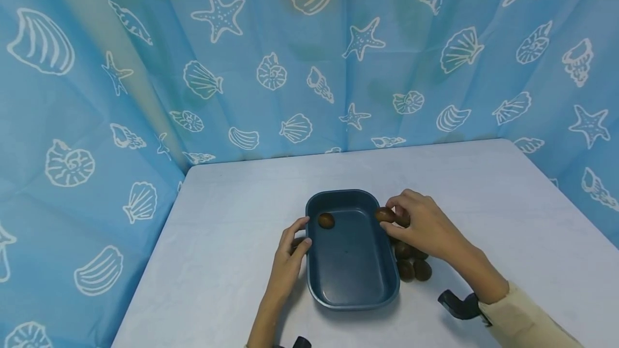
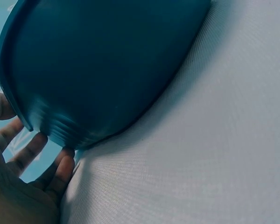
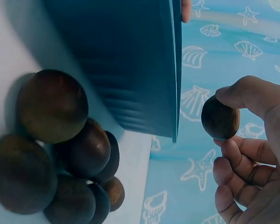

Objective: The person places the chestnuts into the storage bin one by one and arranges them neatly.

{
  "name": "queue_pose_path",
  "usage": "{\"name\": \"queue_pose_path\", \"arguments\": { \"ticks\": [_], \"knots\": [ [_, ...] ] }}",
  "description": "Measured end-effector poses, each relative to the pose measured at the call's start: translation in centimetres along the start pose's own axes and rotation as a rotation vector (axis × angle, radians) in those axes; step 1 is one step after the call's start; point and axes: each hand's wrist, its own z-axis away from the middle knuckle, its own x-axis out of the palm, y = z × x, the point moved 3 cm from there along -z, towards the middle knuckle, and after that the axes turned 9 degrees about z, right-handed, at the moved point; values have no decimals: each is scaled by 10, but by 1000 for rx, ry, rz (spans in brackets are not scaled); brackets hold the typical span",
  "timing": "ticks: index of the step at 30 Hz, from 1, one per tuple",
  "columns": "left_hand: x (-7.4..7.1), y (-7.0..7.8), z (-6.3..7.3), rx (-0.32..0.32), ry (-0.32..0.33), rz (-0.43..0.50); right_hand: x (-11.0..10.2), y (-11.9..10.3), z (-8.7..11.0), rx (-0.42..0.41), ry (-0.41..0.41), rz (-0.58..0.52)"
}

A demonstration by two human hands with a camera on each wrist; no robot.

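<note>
The blue tray is set on a white-covered table, and wide stretches of the white surface are left between the tray and the table's left and right edges; beyond the tray's far end, a narrower strip is bounded by the curtain. Within the tray, most of the floor is left uncovered from one brown round object, placed near the far left corner, down to the near end. Along the tray's right side, passage is limited by a cluster of brown objects, packed against one another just beside the wall. The tray is formed as a deep rectangle with rounded corners, a thin rim and smooth sides, on which faint ridges are shown in the wrist views. The brown objects are rounded, dark and softly glossy, with mottled surfaces. The curtain is blue, thinly folded and printed with white shells and starfish. At the tray's left wall, the left hand is laid with fingers spread and slightly bent, fingertips touching its outer side. By the tray's right rim, toward the far corner, the held brown object is pinched between the thumb and fingertips of the right hand.
</note>
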Motion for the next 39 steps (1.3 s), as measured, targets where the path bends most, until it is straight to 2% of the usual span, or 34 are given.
{"name": "queue_pose_path", "arguments": {
  "ticks": [10, 20, 27, 39],
  "knots": [
    [0, 0, -1, 3, -1, 1, 8, -12, -15, -32, 1, 50],
    [0, -1, -2, 22, -4, 4, 15, -24, -31, -102, 6, 13],
    [-1, -1, -2, 3, 1, 6, 16, -33, -44, -99, -15, 7],
    [0, -2, -2, 6, -10, 3, 22, -41, -61, -99, -36, -6]
  ]
}}
